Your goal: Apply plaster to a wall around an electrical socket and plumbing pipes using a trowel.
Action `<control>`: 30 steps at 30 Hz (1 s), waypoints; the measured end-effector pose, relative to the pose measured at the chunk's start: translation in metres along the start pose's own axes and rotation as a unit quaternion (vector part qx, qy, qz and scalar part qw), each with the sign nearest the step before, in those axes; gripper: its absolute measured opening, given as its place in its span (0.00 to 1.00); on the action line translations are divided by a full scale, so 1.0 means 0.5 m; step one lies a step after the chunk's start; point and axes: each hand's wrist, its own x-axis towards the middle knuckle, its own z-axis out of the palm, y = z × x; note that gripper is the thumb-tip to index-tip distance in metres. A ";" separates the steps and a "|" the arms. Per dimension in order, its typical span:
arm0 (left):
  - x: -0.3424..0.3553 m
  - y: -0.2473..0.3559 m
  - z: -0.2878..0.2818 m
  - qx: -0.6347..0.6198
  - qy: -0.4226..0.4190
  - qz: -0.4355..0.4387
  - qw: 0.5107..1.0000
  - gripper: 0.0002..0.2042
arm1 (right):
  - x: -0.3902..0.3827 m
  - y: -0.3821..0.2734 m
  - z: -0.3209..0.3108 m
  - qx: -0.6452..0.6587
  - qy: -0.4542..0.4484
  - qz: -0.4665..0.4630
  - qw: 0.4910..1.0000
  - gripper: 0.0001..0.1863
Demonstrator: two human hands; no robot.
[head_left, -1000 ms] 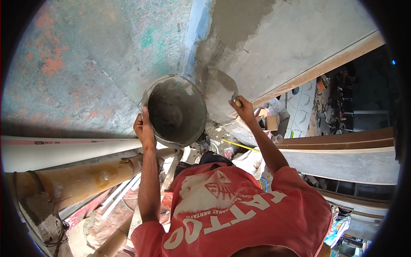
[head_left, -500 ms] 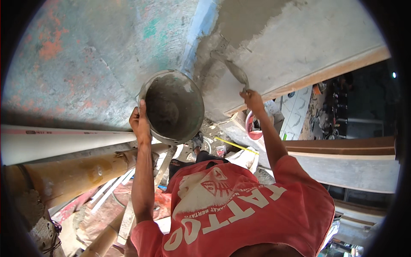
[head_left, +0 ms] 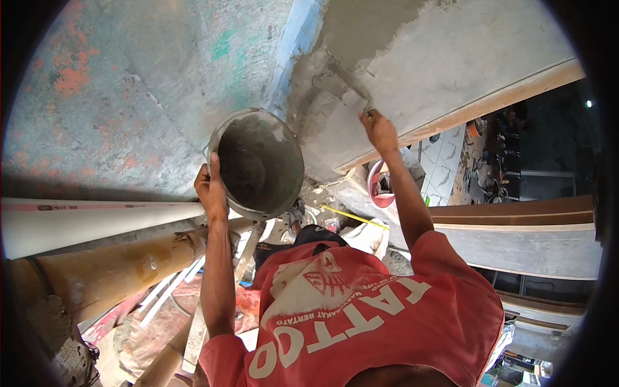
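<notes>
The left hand [head_left: 211, 190] grasps the rim of a round, dark grey, mortar-caked bucket [head_left: 282, 151], its thumb lying along the lip and its fingers curled at the outer side. The right hand [head_left: 379, 132] is closed around the handle end of a narrow, grey, mortar-smeared metal trowel [head_left: 348, 82], whose blade points up and to the left, away from the fist. The bucket is tilted so that its mouth faces up toward the view, in front of the corner where 2 wall faces meet; pale grey residue coats its inner side, and its bottom is dark, so how much mortar it holds cannot be told. The trowel blade lies over the right-hand wall [head_left: 471, 48], smooth and pale grey, just below a darker, damp-looking mortar patch [head_left: 364, 29] with a ragged edge; whether the blade touches the surface is unclear. Along the corner runs a light blue painted strip [head_left: 290, 61], and left of it spreads a rough, blue-grey wall [head_left: 142, 129] flaked with orange and green. Near the right forearm sits a round, red-rimmed container [head_left: 382, 202], its contents too small to make out. Left of the bucket lie a long white plastic length [head_left: 90, 222] and a thick, yellow-brown bamboo pole [head_left: 122, 266].
</notes>
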 end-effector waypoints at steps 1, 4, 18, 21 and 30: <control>-0.001 0.002 0.001 0.001 -0.003 -0.001 1.000 0.20 | -0.005 -0.004 -0.027 0.021 0.029 -0.004 0.999 0.21; 0.002 0.004 0.005 0.003 0.002 -0.006 1.000 0.20 | -0.011 -0.018 -0.073 0.037 0.070 -0.015 0.997 0.22; 0.008 -0.007 0.008 0.008 -0.001 0.010 1.000 0.21 | 0.023 -0.020 0.169 -0.034 -0.033 -0.033 0.998 0.18; 0.005 -0.005 0.005 0.019 0.006 0.010 1.000 0.18 | 0.048 -0.055 0.106 -0.018 -0.045 -0.003 0.999 0.18; 0.002 0.005 -0.001 0.011 0.003 0.000 1.000 0.21 | 0.020 -0.048 -0.032 0.149 0.096 -0.034 0.984 0.20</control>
